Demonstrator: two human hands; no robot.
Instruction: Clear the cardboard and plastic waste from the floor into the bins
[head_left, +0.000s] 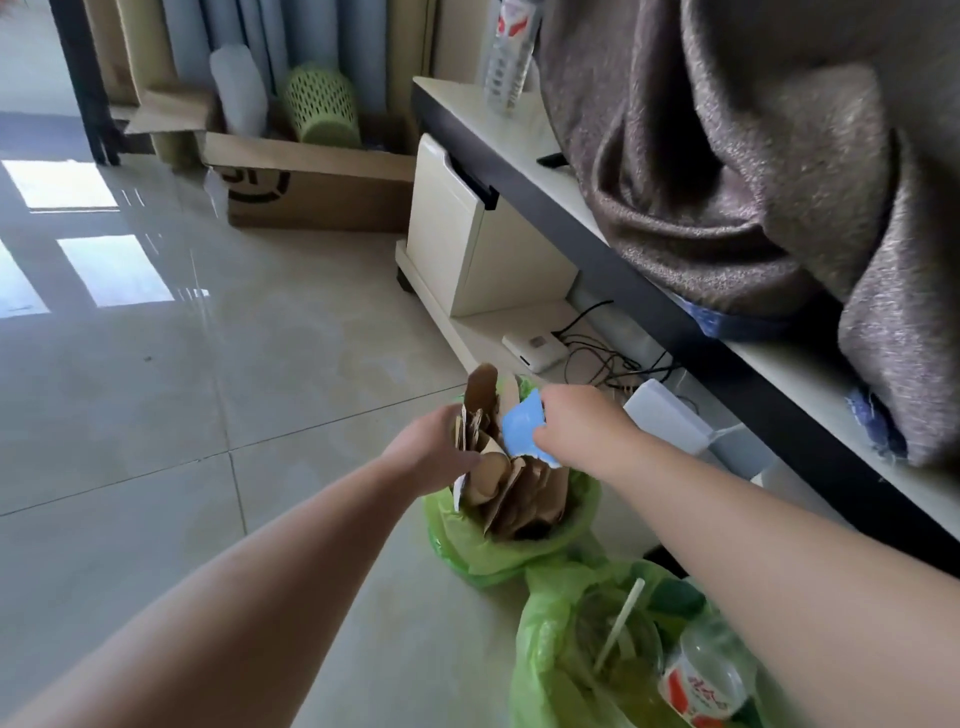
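Two bins lined with green bags stand on the floor by a low cabinet. The farther bin (470, 545) is stuffed with brown cardboard pieces (524, 493) that stick up above its rim. My left hand (434, 452) grips a bundle of those cardboard pieces at the bin's left side. My right hand (576, 423) pinches a blue piece (522, 428) just above the same bin. The nearer bin (545, 649) holds plastic waste, including a clear bottle (706, 680) with a red label and a pale straw (621, 623).
A long low TV cabinet (519, 171) runs along the right, with grey cloth (753, 182) draped over it and cables and white boxes (535, 349) underneath. A large cardboard box (322, 192) and a green basket (322, 104) stand at the back. Glossy tiled floor (208, 389) lies to the left.
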